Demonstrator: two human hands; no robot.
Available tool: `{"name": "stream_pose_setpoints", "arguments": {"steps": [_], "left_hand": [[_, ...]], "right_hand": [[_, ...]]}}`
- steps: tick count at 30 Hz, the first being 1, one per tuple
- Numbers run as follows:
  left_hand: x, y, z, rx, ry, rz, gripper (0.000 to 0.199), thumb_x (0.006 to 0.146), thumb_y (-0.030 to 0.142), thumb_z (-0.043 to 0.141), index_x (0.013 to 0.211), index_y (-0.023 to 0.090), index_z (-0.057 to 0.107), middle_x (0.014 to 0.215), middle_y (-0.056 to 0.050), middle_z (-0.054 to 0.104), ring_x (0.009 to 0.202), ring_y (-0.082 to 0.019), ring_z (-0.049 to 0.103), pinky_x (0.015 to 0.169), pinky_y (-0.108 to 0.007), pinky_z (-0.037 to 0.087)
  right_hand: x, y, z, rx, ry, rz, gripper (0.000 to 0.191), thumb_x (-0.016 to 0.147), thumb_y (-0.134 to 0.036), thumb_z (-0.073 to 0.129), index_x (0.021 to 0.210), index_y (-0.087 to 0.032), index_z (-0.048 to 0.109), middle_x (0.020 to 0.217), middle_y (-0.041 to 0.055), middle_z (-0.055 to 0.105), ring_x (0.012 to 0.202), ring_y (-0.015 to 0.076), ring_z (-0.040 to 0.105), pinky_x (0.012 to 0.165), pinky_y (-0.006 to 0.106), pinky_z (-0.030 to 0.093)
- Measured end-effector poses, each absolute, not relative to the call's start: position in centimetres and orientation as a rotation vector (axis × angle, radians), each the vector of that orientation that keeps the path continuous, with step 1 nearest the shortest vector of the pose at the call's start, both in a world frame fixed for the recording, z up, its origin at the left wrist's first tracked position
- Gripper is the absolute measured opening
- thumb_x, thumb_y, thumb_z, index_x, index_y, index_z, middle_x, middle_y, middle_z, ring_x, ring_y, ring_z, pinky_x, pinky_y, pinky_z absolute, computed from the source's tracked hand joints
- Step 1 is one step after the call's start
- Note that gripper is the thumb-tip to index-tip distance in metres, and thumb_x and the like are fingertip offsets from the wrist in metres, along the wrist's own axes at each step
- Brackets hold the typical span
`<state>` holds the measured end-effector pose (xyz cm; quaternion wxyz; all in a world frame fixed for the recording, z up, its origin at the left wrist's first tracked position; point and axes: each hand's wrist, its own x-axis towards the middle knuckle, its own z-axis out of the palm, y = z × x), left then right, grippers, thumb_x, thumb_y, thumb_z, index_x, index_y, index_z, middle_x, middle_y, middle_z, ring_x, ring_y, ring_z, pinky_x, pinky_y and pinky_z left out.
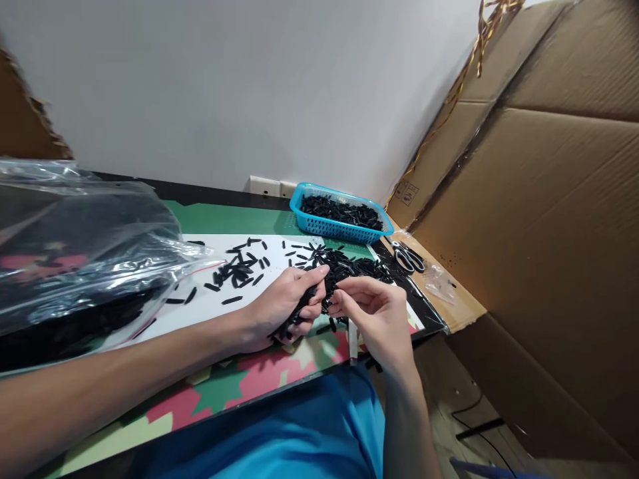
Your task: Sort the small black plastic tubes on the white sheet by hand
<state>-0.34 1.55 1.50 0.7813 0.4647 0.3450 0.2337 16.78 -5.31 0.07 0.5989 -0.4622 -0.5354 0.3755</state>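
Observation:
My left hand [288, 303] is closed round a handful of small black elongated pieces [295, 316], some poking out below its fingers. Just to its right is my right hand [373, 311], thumb and fingertips pinched together; what they hold, if anything, is too small to make out. Behind both hands, a loose pile of the same black pieces [352, 266] lies on a white sheet [200, 309]. A smaller scatter of black pieces [239, 269] is spread left of the pile. The exact kind of these pieces cannot be told.
A blue basket [344, 231] full of black pieces stands at the back by the wall. Scissors [408, 258] and a small clear bag [438, 285] lie on the right. A large clear plastic bag [90, 246] with dark contents covers the left; cardboard [544, 199] rises at right.

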Motion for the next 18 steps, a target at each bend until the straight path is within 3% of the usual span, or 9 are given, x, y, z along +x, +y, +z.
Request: {"name": "stream_pose_setpoints", "arguments": {"steps": [7,11,18], "left_hand": [[-0.2,1.3,1.5,1.036,0.730,0.451,0.060,0.086,0.069,0.074,0.063,0.019,0.050,0.051,0.005,0.040,0.037,-0.007,0.033,0.030,-0.015,0.022],[-0.1,1.2,1.5,1.026,0.721,0.449,0.057,0.088,0.064,0.074,0.062,0.020,0.049,0.050,0.005,0.038,0.037,-0.006,0.032,0.030,-0.015,0.022],[-0.2,1.2,1.8,0.979,0.735,0.441,0.045,0.090,0.049,0.071,0.063,0.019,0.050,0.050,0.005,0.039,0.036,-0.006,0.031,0.030,-0.014,0.021]], "right_hand": [[16.6,-5.6,0.3,-1.003,-1.293,0.873,0.016,0.094,-0.035,0.080,0.103,-0.022,0.082,0.076,0.0010,0.080,0.059,0.0175,0.076,0.060,0.029,0.065],[16.1,-5.4,-0.1,-0.983,-1.223,0.832,0.011,0.092,-0.031,0.083,0.097,-0.022,0.077,0.074,-0.0002,0.079,0.056,0.0167,0.074,0.058,0.028,0.064],[16.4,-4.9,-0.9,-1.002,-1.281,0.747,0.005,0.092,-0.024,0.082,0.090,-0.022,0.078,0.081,0.0018,0.080,0.072,0.0185,0.078,0.071,0.030,0.065]]}}
